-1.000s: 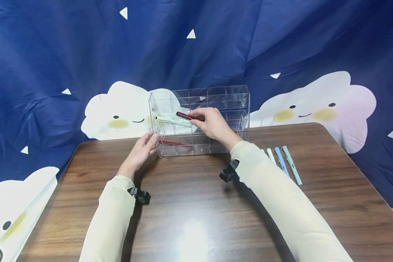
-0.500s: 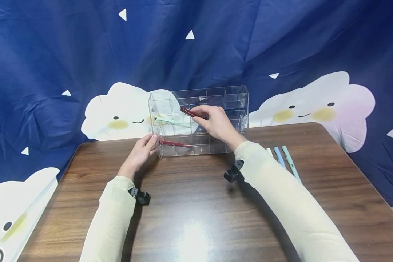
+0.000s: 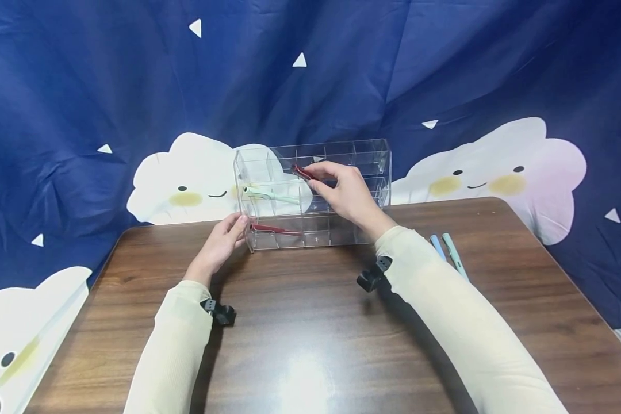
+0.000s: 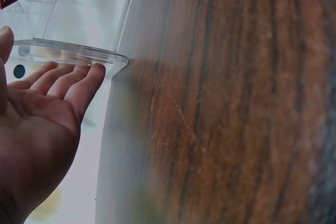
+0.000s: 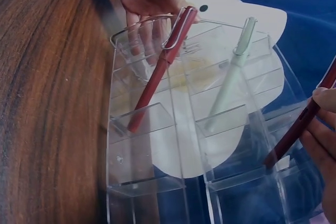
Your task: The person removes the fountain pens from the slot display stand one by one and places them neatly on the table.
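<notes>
A transparent organizer (image 3: 315,221) with several compartments stands at the back of the table. My left hand (image 3: 218,244) rests at its left side; in the left wrist view the fingers (image 4: 84,88) lie straight against the side wall. My right hand (image 3: 349,192) pinches a dark red pen (image 5: 299,129) between thumb and fingers, tilted, its lower end at the top row's dividers. A red pen (image 5: 160,72) with a silver clip lies in the lowest row. In the middle row lies a pale green pen (image 5: 231,77).
To the right on the wooden table (image 3: 290,322) lie a blue pen (image 3: 437,247) and a teal pen (image 3: 454,256), partly hidden by the right sleeve (image 3: 445,310). A blue curtain (image 3: 341,75) with white clouds hangs close behind the organizer.
My right hand has shifted slightly right and up along the organizer with the dark red pen. Its sleeve now covers the white pen on the table. My left hand stays at the organizer's side.
</notes>
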Action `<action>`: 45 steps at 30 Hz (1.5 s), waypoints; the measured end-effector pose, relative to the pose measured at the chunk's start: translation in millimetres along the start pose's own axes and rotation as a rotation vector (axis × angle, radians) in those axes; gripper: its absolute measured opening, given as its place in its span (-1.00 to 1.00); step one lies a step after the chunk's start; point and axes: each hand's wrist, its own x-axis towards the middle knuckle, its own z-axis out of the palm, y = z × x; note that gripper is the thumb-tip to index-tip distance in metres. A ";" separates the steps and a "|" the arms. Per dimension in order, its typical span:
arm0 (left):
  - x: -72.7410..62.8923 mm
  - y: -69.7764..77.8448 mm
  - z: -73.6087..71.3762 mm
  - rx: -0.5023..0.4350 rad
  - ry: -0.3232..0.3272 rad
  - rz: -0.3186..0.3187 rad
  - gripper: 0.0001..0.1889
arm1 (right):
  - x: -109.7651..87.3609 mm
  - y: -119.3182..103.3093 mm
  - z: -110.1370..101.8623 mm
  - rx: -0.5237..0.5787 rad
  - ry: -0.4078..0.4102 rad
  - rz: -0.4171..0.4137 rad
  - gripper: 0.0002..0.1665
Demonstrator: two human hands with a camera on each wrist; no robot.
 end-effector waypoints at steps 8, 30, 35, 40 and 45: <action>1.4 -0.5 -0.1 -0.015 0.008 0.013 -0.28 | -2.9 -4.4 -6.1 0.013 0.040 -0.025 -0.65; 0.1 -3.4 1.5 -0.012 0.014 -0.021 -0.25 | -20.1 -14.5 -20.9 -0.040 0.108 -0.151 -0.68; -2.3 -5.1 0.9 -0.013 0.012 -0.028 -0.25 | -26.5 -13.6 -22.8 -0.057 0.104 -0.180 -0.66; -3.0 -5.0 -0.6 0.005 0.014 -0.011 -0.26 | -30.6 -10.4 -25.9 -0.083 0.117 -0.215 -0.64; -1.3 -2.1 0.2 0.000 0.017 -0.024 -0.24 | -35.9 -5.9 -32.9 -0.080 0.135 -0.228 -0.63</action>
